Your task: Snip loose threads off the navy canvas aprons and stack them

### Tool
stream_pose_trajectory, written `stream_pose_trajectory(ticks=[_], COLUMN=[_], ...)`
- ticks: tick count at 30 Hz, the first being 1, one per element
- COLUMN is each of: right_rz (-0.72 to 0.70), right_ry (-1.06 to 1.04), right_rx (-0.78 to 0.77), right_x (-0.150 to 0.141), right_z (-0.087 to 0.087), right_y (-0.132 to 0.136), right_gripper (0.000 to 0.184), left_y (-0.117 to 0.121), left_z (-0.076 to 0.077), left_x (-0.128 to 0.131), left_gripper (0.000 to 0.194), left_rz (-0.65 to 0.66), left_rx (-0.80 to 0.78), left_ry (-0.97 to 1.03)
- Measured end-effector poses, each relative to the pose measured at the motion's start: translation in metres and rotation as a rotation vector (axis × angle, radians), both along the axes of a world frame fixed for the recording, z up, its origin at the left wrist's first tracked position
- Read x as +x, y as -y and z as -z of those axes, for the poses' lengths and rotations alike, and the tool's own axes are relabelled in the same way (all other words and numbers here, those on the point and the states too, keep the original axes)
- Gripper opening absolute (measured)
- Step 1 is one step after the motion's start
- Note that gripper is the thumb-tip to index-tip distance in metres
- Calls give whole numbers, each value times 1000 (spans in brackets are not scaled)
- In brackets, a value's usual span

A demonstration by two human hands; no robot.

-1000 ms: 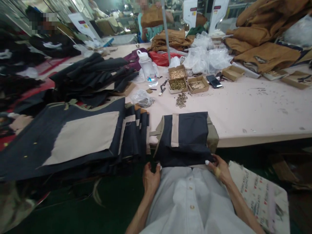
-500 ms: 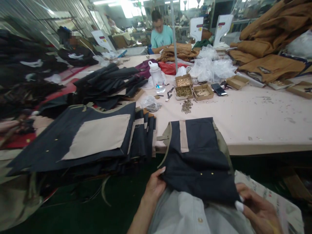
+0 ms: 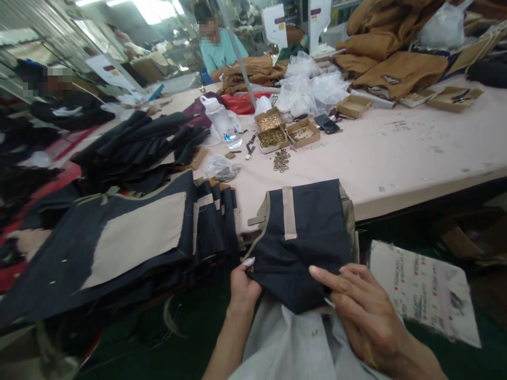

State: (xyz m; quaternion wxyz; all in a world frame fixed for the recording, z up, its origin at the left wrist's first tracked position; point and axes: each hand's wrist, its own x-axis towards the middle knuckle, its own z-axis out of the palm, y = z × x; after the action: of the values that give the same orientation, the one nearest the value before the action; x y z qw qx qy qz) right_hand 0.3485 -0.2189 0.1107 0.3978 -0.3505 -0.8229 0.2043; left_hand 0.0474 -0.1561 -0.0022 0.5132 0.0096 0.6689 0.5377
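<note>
Pinching creased navy cloth [image 3: 320,221] below its straight beige strip [image 3: 289,214] are left fingers [image 3: 248,263] and right fingers [image 3: 325,276].

The folded cloth [image 3: 317,232] is dark blue with a tan stripe [image 3: 289,214] and a greenish edge [image 3: 349,221]. I see a big tan patch [image 3: 137,243] on the dark blue pile [image 3: 73,240]. The table [image 3: 420,142] is pale pink, the cloth heap [image 3: 400,76] orange-brown, and the white sheet [image 3: 396,282] has red and dark marks.
</note>
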Motion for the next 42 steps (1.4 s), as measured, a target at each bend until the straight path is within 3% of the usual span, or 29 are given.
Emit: stream_pose_trajectory(ticks=[3,5,7,9,10,12,14,18,21,24,26,28,35,38,42], right_rz=[-42,-39,-43,-65,-78,-112,-143,-196,-208,-209,-199,-177,-129,-50,31], right_ry=[-69,-131,-157,-149,-141,-118,-105,-79,-45,-56,-80,-103,-98,-25,-4], right_rx=[-42,-54,-70,-85,-87,-92,-90,-57,-48,-47,-54,-64,-39,-67,-58], right_x=[-1,1,3,3,2,1,0,0,2,4,6,7,10,12,19], right_z=[7,12,15,15,14,12,9,6,4,3,3,3,9,15,21], right_y=[-1,-3,-6,-8,-9,-12,-15,-19,-20,-19,-18,-19,-24,-23,-18], right_gripper=[34,35,35,35,35,36,37,37,33,30,30,32,30,27,26], left_y=[10,15,17,15,12,1,-17,-61,-83,-91,-91,-88,-74,-65,-41], left_z=[-2,-17,-39,-65,-77,-96,-110,-127,-136,-143,-143,-140,-114,-125,-150], left_x=[8,16,26,42,53,76,99,132,145,149,147,141,113,97,77], left_gripper=[22,41,64,65,57,42,45,46,34,18,13,10,21,31,33], left_rz=[24,15,40,196,344,745,1094,1617,1922,2078,2090,2010,1464,1256,1106], left_rx=[-41,-41,6,95,141,212,238,247,290,361,382,358,198,246,378], left_ry=[-298,-521,-917,-1246,-1281,-1087,-876,-788,-790,-802,-773,-697,-315,-233,-261])
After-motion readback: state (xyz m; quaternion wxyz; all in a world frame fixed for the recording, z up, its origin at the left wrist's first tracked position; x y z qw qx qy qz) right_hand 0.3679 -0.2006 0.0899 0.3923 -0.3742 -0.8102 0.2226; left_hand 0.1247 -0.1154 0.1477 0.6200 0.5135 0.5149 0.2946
